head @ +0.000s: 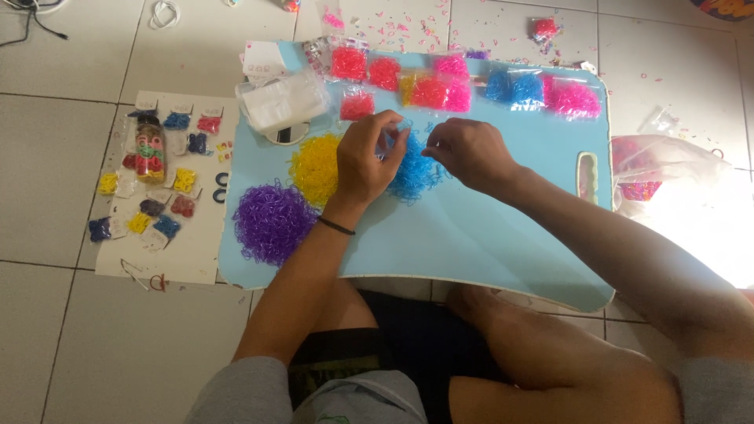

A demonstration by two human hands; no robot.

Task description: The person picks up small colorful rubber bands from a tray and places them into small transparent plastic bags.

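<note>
A light blue lap table (471,235) stands over my crossed legs. On it lie three heaps of small elastic bands: purple (271,221), yellow (314,166) and blue (416,174). My left hand (365,157) and my right hand (467,151) hover over the blue heap, fingertips pinched close together around something small between them, apparently a little clear bag with blue bands. A black band circles my left wrist.
Small bags of red, pink, orange and blue bands (440,82) line the table's far edge, beside a stack of clear bags (281,102). A white sheet (169,188) on the tiled floor to the left carries filled packets and a bottle. A plastic bag (660,161) lies at right.
</note>
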